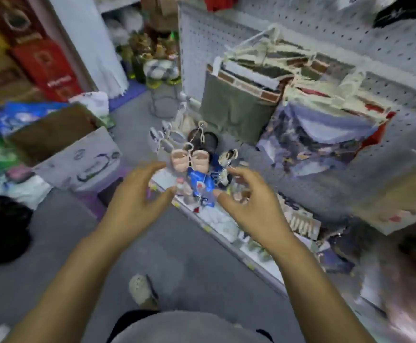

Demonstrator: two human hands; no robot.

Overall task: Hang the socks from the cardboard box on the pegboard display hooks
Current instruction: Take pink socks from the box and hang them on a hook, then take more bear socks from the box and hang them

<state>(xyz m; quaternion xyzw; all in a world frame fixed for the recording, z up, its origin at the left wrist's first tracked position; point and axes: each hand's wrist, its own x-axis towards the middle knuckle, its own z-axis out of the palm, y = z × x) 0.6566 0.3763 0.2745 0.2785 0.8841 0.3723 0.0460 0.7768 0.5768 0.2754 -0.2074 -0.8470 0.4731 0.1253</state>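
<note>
Small sock pairs on hangers hang in a cluster at the low end of the pegboard (pixel 350 33): a pink pair (pixel 189 160), a blue pair (pixel 200 185), a dark pair (pixel 205 142) and pale grey ones (pixel 165 139). My left hand (pixel 137 191) hovers just left of the pink and blue socks with its fingers spread and loosely bent, holding nothing. My right hand (pixel 249 196) sits just right of the blue pair, fingers curved, thumb near the socks; the blur hides whether it touches them. The open cardboard box (pixel 78 154) stands on the floor to the left.
Gift bags (pixel 239 105) hang on the pegboard above and right of the socks. A low shelf edge (pixel 226 241) with packaged goods runs diagonally under my right hand. Bags and a dark bundle (pixel 1 226) crowd the floor at the left. My shoe (pixel 142 290) stands on the grey floor.
</note>
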